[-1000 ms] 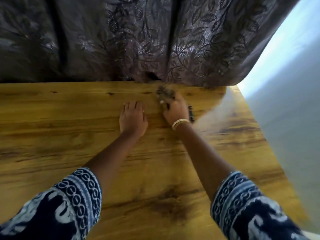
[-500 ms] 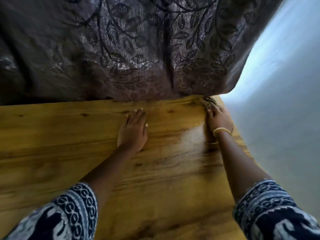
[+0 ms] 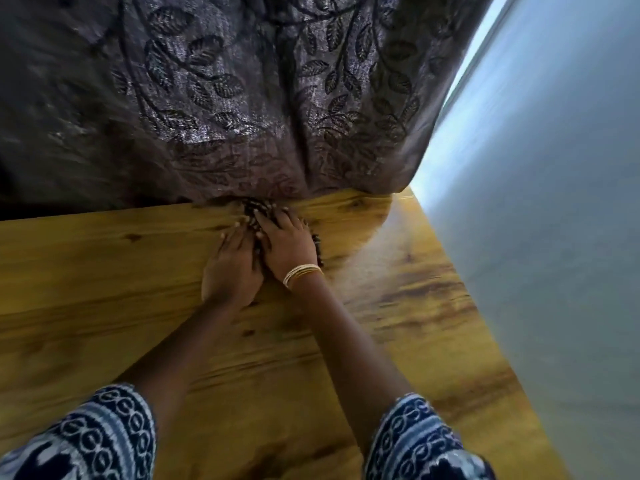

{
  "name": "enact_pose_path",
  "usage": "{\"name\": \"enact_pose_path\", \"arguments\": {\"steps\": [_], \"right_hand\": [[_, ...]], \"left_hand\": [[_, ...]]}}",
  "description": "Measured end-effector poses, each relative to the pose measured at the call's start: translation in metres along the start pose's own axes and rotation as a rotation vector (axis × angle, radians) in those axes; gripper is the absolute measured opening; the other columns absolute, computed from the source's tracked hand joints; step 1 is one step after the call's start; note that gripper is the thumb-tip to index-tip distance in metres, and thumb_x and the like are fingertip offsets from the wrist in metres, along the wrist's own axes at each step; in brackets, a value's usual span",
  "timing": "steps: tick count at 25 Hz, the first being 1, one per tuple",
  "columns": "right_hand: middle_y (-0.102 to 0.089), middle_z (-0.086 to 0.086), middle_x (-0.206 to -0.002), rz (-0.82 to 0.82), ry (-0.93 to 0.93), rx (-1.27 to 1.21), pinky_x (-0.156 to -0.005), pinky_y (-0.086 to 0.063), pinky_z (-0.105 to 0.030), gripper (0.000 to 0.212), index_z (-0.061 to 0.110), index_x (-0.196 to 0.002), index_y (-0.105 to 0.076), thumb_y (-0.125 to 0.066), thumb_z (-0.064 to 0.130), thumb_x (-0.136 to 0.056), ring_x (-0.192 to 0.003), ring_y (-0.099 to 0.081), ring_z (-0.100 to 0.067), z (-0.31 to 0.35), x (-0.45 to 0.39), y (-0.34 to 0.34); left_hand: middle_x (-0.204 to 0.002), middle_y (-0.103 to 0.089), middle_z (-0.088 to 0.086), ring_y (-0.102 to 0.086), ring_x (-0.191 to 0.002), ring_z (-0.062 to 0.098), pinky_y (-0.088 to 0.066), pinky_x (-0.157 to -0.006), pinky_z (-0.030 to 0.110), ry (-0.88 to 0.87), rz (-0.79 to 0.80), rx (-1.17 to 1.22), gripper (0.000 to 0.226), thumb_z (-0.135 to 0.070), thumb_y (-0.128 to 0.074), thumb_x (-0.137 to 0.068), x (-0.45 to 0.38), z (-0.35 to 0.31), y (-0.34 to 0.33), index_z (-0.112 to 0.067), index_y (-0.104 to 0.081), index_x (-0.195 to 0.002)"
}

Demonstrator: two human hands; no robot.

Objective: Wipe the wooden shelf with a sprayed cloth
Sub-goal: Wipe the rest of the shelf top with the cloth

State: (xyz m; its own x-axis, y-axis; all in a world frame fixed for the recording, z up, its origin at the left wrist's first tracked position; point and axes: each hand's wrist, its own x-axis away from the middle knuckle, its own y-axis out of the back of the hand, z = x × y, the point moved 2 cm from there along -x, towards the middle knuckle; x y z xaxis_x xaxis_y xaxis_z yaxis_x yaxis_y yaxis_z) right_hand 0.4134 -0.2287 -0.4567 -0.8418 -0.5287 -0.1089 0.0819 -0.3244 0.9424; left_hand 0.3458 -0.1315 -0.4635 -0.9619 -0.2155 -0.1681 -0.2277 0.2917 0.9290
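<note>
Back from the right corner comes the right hand, flat on the dark cloth, pressing it to the wooden shelf beside the curtain. Left hand lies flat alongside, touching, likely bracing. Cloth looks bunched; its long axis can't be told.

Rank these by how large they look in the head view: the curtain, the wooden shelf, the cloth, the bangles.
1-2. curtain and wooden shelf: similar spread, unsure which is larger.
3. cloth, mostly hidden under the right hand.
4. bangles.
</note>
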Motion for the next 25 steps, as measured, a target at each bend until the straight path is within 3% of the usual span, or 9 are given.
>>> {"name": "enact_pose_path", "arguments": {"steps": [3, 8, 12, 14, 17, 19, 21, 25], "right_hand": [[-0.057, -0.012, -0.138, -0.136, -0.080, 0.049, -0.101, -0.044, -0.044, 0.047, 0.028, -0.137, -0.057, -0.045, 0.036, -0.092, -0.123, -0.051, -0.036, -0.056, 0.002, 0.018], [-0.050, -0.007, -0.143, -0.253, -0.658, 0.117, -0.106, -0.038, -0.041, 0.045, 0.027, -0.139, -0.053, -0.048, 0.033, -0.094, -0.128, -0.046, -0.032, -0.195, 0.051, 0.069], [-0.048, -0.015, -0.144, -0.319, -0.873, 0.193, -0.106, -0.034, -0.049, 0.048, 0.023, -0.141, -0.049, -0.048, 0.033, -0.094, -0.130, -0.042, -0.037, -0.185, 0.060, 0.061], [-0.049, -0.014, -0.144, -0.283, -0.672, 0.139, -0.106, -0.034, -0.049, 0.049, 0.024, -0.141, -0.050, -0.044, 0.036, -0.094, -0.129, -0.044, -0.037, -0.145, 0.039, 0.052], [-0.054, -0.012, -0.138, -0.096, 0.013, 0.098, -0.103, -0.041, -0.049, 0.048, 0.026, -0.140, -0.053, -0.040, 0.038, -0.094, -0.124, -0.048, -0.037, -0.065, 0.021, 0.024], [-0.050, -0.009, -0.144, 0.081, 0.238, 0.111, -0.109, -0.038, -0.047, 0.049, 0.029, -0.143, -0.047, -0.038, 0.040, -0.097, -0.129, -0.045, -0.033, -0.049, 0.021, 0.014], [-0.048, -0.006, -0.146, 0.058, 0.195, 0.115, -0.110, -0.038, -0.045, 0.051, 0.032, -0.145, -0.045, -0.034, 0.043, -0.096, -0.131, -0.044, -0.031, -0.078, 0.014, 0.028], [-0.045, -0.007, -0.148, -0.110, -0.366, 0.100, -0.108, -0.038, -0.042, 0.046, 0.032, -0.145, -0.045, -0.042, 0.036, -0.099, -0.133, -0.043, -0.033, -0.191, 0.018, 0.074]], "left_hand": [[-0.149, -0.043, 0.015, -0.040, -0.139, 0.029, -0.027, -0.117, 0.043, -0.004, -0.006, 0.011, 0.049, -0.021, -0.041, -0.095, 0.000, 0.000, 0.003, -0.004, -0.050, -0.140], [-0.157, -0.031, 0.008, -0.029, -0.145, 0.023, -0.019, -0.120, 0.039, -0.004, 0.042, -0.043, 0.050, -0.022, -0.043, -0.099, 0.000, 0.000, 0.002, -0.008, -0.040, -0.147], [-0.159, -0.028, 0.006, -0.026, -0.147, 0.021, -0.017, -0.121, 0.037, 0.012, 0.055, -0.068, 0.051, -0.023, -0.039, -0.100, 0.000, -0.002, 0.001, -0.009, -0.036, -0.149], [-0.159, -0.028, 0.005, -0.025, -0.147, 0.020, -0.017, -0.121, 0.037, 0.009, 0.052, -0.064, 0.051, -0.023, -0.039, -0.100, 0.001, -0.001, 0.000, -0.009, -0.036, -0.149], [-0.156, -0.034, 0.007, -0.031, -0.144, 0.022, -0.021, -0.119, 0.037, 0.011, 0.034, -0.046, 0.050, -0.020, -0.044, -0.098, 0.000, -0.001, 0.001, -0.008, -0.041, -0.146], [-0.154, -0.038, 0.008, -0.035, -0.142, 0.024, -0.024, -0.118, 0.038, 0.014, 0.023, -0.026, 0.049, -0.017, -0.047, -0.096, 0.000, -0.002, 0.002, -0.006, -0.045, -0.144], [-0.155, -0.036, 0.006, -0.033, -0.143, 0.022, -0.023, -0.118, 0.037, 0.015, 0.033, -0.023, 0.050, -0.018, -0.046, -0.097, 0.000, -0.001, 0.003, -0.008, -0.043, -0.145], [-0.159, -0.027, 0.003, -0.024, -0.147, 0.018, -0.018, -0.120, 0.036, 0.017, 0.058, -0.049, 0.051, -0.022, -0.040, -0.100, 0.001, 0.000, 0.002, -0.012, -0.035, -0.150]]}}
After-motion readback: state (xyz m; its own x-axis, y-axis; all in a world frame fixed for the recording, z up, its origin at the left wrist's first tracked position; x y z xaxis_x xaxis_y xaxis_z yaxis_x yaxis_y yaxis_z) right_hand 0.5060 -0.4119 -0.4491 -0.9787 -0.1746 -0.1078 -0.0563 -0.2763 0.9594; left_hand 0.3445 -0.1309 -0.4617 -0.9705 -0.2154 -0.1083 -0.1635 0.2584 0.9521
